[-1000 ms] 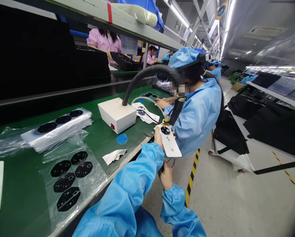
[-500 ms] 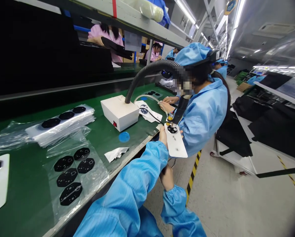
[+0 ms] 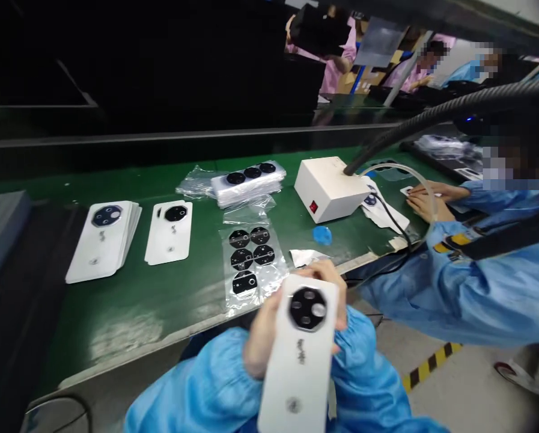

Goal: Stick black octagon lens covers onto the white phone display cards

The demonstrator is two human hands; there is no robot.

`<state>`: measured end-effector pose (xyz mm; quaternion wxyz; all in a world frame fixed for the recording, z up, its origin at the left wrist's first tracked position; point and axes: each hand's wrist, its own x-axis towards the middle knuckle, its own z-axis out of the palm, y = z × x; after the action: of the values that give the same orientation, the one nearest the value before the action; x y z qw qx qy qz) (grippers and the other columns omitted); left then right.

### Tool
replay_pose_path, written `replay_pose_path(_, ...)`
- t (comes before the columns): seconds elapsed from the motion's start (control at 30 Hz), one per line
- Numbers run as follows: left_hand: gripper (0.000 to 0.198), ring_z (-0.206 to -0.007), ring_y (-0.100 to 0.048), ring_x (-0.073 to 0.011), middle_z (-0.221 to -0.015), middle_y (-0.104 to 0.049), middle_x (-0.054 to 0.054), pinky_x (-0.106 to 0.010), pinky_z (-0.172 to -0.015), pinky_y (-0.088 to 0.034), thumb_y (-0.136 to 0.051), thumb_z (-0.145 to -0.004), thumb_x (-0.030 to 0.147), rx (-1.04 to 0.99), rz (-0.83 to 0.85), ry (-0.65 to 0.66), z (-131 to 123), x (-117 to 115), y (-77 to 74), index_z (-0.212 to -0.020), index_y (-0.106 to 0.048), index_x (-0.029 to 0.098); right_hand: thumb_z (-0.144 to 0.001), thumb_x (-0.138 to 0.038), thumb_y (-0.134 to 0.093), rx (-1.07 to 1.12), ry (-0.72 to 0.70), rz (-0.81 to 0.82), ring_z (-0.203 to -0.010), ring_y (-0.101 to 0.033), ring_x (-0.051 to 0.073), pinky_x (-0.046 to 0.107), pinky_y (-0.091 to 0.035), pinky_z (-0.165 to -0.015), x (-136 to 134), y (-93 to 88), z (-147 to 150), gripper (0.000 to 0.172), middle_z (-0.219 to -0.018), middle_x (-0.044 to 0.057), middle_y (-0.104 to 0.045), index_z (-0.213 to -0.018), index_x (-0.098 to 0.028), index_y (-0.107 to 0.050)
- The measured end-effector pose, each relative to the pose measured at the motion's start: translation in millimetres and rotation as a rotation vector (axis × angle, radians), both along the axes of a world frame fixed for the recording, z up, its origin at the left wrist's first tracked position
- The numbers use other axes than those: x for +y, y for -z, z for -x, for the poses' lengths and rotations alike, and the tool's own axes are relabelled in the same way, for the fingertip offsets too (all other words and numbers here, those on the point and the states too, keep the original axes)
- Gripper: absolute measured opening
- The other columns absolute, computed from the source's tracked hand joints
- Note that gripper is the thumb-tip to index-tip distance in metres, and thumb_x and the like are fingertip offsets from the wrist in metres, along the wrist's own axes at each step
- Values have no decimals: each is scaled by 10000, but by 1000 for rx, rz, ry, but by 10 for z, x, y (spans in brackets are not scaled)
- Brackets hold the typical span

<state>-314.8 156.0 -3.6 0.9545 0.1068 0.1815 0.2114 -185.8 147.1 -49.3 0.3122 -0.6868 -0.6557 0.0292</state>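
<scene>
Head view: white panel (image 3: 298, 355) hiding hands (image 3: 262, 334)

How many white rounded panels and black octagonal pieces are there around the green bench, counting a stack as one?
White rounded panels: 3 (a stack, a single panel on the green bench, a held panel)
Black octagonal pieces on the clear plastic sheet: 5
Total: 8
</scene>
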Motion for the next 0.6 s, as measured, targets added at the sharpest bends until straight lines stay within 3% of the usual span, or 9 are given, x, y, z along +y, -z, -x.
replay_pose_path(0.1,518,-731,-685,-304,-901,-709,-104,-433,-603,-547,-418,-840,423,131,-82,-244,599,180,27,-1336,-311,317,-845,-250,-506,-26,-156,68,-949,-514,204,336,-464,-830,432,-101,127,146,-968,75,-546,-961,-176,-554)
replay_pose_path(0.2,540,-847,-665,-341,-1019,-685,-120,-517,-643,-532,-373,-856,375,287,-90,-451,878,294,68,-1370,-205,365,-745,-277,-644,-66,-230,176,-967,-501,240,393,-457,-853,772,-100,148,314,-1000,94,-505,-1009,-151,-531)
replay_pose_path(0.3,543,-841,-663,-351,-1037,-676,-141,-515,-624,-524,-336,-863,372,264,-71,-473,956,328,61,-1380,-169,370,-695,-334,-697,-64,-240,274,-904,-522,216,378,-480,-813,883,-61,78,399,-982,79,-473,-1002,-155,-518)
replay_pose_path(0.47,614,-697,-679,-315,-971,-692,-135,-450,-609,-514,-346,-843,473,71,-69,-379,960,293,-35,-1393,-95,364,-687,-323,-704,-95,-271,353,-867,-528,191,358,-491,-782,854,-66,-39,413,-974,64,-453,-1003,-153,-501)
replay_pose_path(0.6,564,-743,-676,-297,-1066,-660,-117,-440,-664,-515,-349,-844,462,-51,-84,-405,965,259,-77,-1377,-212,335,-696,-353,-691,-129,-325,345,-824,-540,180,344,-503,-732,884,-77,-77,412,-957,56,-455,-1005,-170,-490)
